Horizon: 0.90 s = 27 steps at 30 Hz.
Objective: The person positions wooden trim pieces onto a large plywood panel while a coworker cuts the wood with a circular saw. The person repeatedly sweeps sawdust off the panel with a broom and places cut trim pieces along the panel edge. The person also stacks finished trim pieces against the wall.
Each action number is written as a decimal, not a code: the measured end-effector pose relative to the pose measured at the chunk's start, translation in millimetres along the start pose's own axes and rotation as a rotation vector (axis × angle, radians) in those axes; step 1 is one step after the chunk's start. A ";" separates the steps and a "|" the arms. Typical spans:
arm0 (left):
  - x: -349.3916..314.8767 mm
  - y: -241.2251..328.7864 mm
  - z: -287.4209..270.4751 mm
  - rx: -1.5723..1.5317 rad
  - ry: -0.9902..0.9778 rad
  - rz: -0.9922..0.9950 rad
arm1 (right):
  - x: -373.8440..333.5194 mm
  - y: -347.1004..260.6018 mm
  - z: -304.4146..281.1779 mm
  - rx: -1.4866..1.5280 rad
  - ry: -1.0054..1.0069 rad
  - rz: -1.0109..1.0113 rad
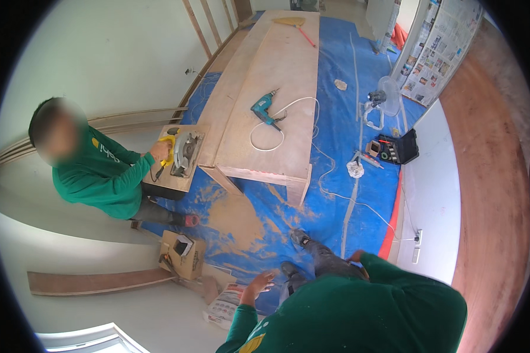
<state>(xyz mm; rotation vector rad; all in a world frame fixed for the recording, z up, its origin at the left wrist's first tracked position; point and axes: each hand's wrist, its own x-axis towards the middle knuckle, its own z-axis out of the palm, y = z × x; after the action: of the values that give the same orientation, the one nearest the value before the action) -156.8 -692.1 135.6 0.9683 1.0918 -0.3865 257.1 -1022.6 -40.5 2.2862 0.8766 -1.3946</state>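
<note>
Nearest, left hand (258, 286) spread open, empty, above a printed bag (225, 306); right hand (355, 256) on knee, grip unclear. Beyond, sawdust on blue tarp (335, 194); co-worker's hand (161, 150) gripping circular saw (184, 152); farther, teal drill (265, 109) on workbench (277, 70).

The person's left hand (258, 286) is raised in front of the body at the lower middle of the view, fingers spread and slightly curled, palm turned away, holding nothing. Its forearm, in a green sleeve, rises from the lower edge. The right hand (355, 257) rests against the right knee, only partly visible above the green-sleeved right arm; its grip cannot be made out.
</note>
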 end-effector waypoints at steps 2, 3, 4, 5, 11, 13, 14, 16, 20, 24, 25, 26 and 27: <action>10.0 -63.1 6.2 -0.124 0.163 -0.058 | -51.3 40.3 67.8 0.157 -0.153 -0.013; 12.9 -89.8 12.5 -0.234 0.304 -0.148 | -81.8 54.4 96.7 0.375 -0.181 0.096; 15.2 -111.4 15.4 -0.228 0.353 -0.095 | -111.4 64.0 121.5 0.531 -0.222 0.146; 17.5 -127.6 18.9 -0.190 0.368 -0.116 | -140.4 67.8 145.1 0.676 -0.249 0.178; 23.3 -159.4 42.2 0.222 0.191 -0.088 | -239.9 38.3 249.3 1.143 -0.281 0.163; 28.9 -149.4 54.7 0.402 0.114 -0.059 | -251.3 22.6 280.0 1.244 -0.263 0.143; 28.7 -146.1 59.9 0.494 0.074 -0.027 | -254.5 16.7 299.9 1.286 -0.258 0.131; 21.3 -144.9 71.3 0.673 0.008 0.037 | -264.6 21.1 325.1 1.340 -0.263 0.115; -5.6 -152.8 96.8 1.214 -0.174 0.224 | -294.9 55.4 365.7 1.452 -0.322 0.146; -13.5 -130.3 129.3 1.591 -0.392 0.377 | -311.4 81.7 393.2 1.513 -0.345 0.174; -9.0 -119.3 137.4 1.634 -0.452 0.308 | -309.5 84.7 397.8 1.528 -0.339 0.179; -3.7 -107.1 142.6 1.590 -0.404 0.191 | -305.5 85.9 401.3 1.539 -0.340 0.178; -0.4 -100.4 150.3 1.557 -0.384 0.064 | -301.8 86.7 404.3 1.545 -0.345 0.168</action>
<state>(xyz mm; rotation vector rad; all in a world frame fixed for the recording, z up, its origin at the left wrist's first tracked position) -141.0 -870.0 107.6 2.1277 0.2242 -1.3931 -63.8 -1414.9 31.5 2.5698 -0.8681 -2.7656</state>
